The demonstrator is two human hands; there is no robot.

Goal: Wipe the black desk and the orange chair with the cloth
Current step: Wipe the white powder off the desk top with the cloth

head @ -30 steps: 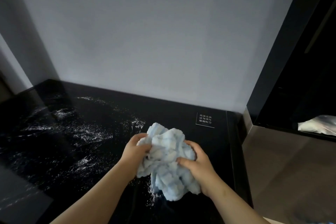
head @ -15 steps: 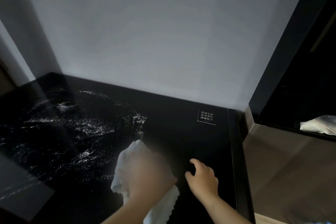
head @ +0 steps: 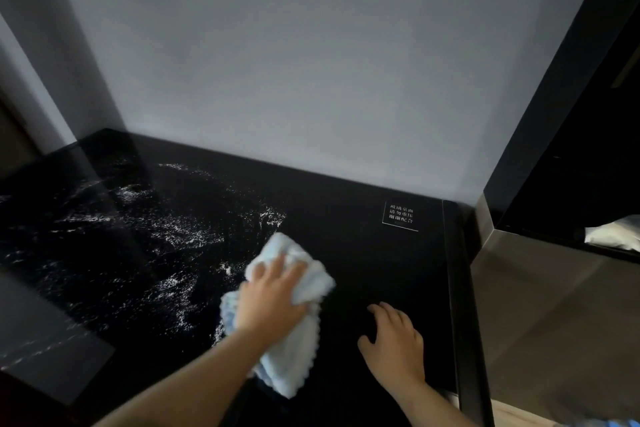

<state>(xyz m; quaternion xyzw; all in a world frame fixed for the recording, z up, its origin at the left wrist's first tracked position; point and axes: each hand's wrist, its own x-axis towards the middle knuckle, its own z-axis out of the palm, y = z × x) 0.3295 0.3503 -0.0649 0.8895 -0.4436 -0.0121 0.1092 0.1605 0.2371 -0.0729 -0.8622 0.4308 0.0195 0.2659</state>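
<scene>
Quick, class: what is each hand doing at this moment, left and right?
Left hand: open, pressing the light blue cloth on the black desk.
Right hand: open, resting on the desk, holding nothing.

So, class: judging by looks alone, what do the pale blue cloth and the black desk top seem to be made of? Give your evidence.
Pale blue cloth: apparently soft microfibre or terry, matt; it looks fluffy, with a scalloped edge, and crumples under the left hand.

Black desk top: probably glass or a polished glossy panel; it mirrors the wall, and white streaks glint on it.
</scene>
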